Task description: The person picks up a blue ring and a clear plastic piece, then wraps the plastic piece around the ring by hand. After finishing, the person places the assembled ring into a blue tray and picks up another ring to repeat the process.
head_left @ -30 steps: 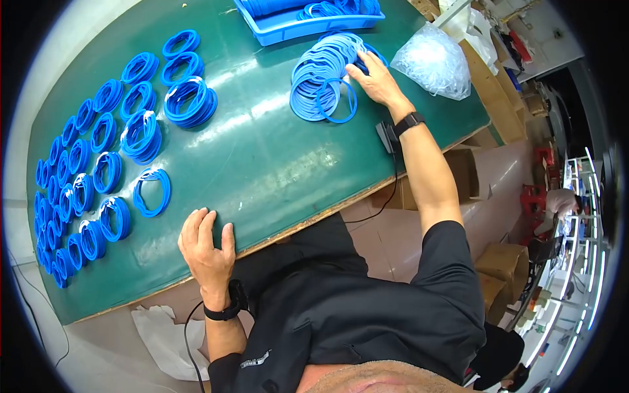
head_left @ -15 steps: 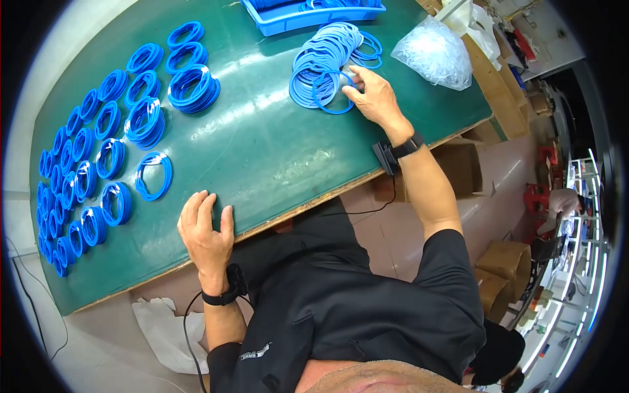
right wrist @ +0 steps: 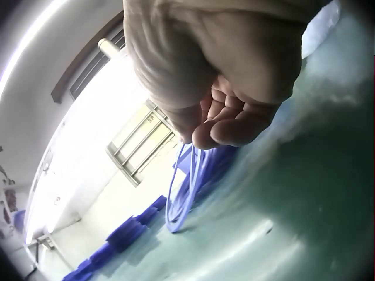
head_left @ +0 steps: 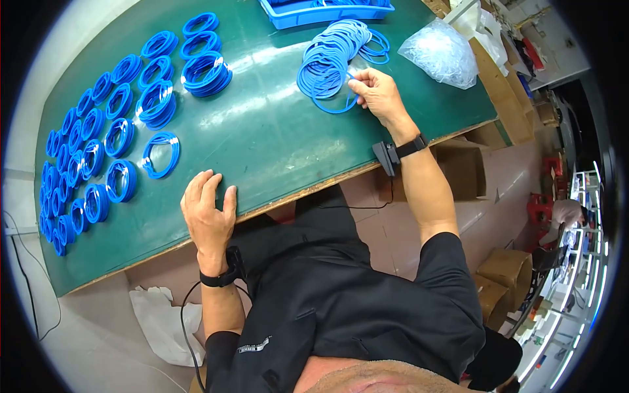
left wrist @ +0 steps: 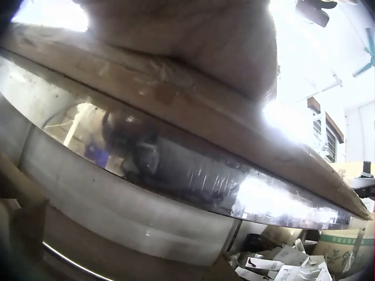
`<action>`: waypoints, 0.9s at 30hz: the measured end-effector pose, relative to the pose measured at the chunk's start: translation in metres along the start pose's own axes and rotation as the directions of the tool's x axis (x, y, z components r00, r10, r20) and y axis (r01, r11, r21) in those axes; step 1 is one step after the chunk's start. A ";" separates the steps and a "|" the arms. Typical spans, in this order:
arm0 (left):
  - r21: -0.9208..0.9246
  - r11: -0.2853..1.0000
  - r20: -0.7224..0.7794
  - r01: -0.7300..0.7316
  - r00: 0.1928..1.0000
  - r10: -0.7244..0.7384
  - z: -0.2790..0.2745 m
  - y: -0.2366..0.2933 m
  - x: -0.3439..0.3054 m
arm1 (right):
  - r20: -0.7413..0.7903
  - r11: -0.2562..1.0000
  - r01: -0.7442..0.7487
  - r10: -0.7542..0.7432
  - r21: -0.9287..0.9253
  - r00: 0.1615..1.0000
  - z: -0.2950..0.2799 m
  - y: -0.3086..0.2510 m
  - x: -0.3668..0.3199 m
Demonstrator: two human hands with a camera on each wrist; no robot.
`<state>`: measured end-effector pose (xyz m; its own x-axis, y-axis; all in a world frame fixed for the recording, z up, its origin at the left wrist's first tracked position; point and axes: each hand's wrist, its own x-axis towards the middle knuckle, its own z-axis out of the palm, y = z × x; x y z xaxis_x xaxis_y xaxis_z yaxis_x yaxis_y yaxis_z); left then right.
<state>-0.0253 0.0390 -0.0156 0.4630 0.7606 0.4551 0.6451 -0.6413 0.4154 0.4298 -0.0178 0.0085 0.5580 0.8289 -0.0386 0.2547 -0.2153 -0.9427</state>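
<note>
Between its thumb and fingertips, my right hand (head_left: 382, 98) pinches a thin blue ring (head_left: 335, 112) at the near end of a fanned-out pile of blue rings (head_left: 320, 64). In the right wrist view the pinched blue ring (right wrist: 174, 227) hangs from the fingertips as a narrow loop, with more blue rings behind it. My left hand (head_left: 208, 213) rests at the table's near edge, its fingers loosely bent over the green top and holding nothing. Nearest to it lies a thin blue coil (head_left: 174, 157). The left wrist view shows only part of that hand above the table edge.
Rows of bundled blue coils (head_left: 157, 116) cover the table's left side. A blue tray (head_left: 334, 16) holding more coils stands at the back. Right of the pile lie a few loose rings (head_left: 386, 49) and a clear plastic bag (head_left: 442, 56). Cardboard boxes (head_left: 504, 272) sit on the floor.
My right hand has drawn back from the right side of the pile to its near end and now pinches a blue ring there. The left hand stays at the table edge.
</note>
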 end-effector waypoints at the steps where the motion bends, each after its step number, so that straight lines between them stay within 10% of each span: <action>1: 0.007 1.000 0.002 0.006 1.000 -0.006 0.000 0.000 0.000 | 0.008 1.000 -0.002 0.002 0.004 1.000 0.004 -0.005 -0.007; 12: -0.383 0.924 0.072 -0.002 0.997 0.032 0.002 0.017 0.007 | 0.370 0.946 -0.141 0.025 0.291 0.929 0.092 -0.031 -0.097; 27: -0.236 0.965 0.070 -0.112 0.989 0.132 0.007 0.028 0.004 | 0.379 0.997 -0.015 -0.013 0.071 0.925 0.124 -0.046 -0.113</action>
<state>-0.0013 0.0248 -0.0072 0.5858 0.6743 0.4496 0.4274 -0.7284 0.5355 0.2573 -0.0378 0.0149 0.2136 0.9654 -0.1493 0.1897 -0.1910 -0.9631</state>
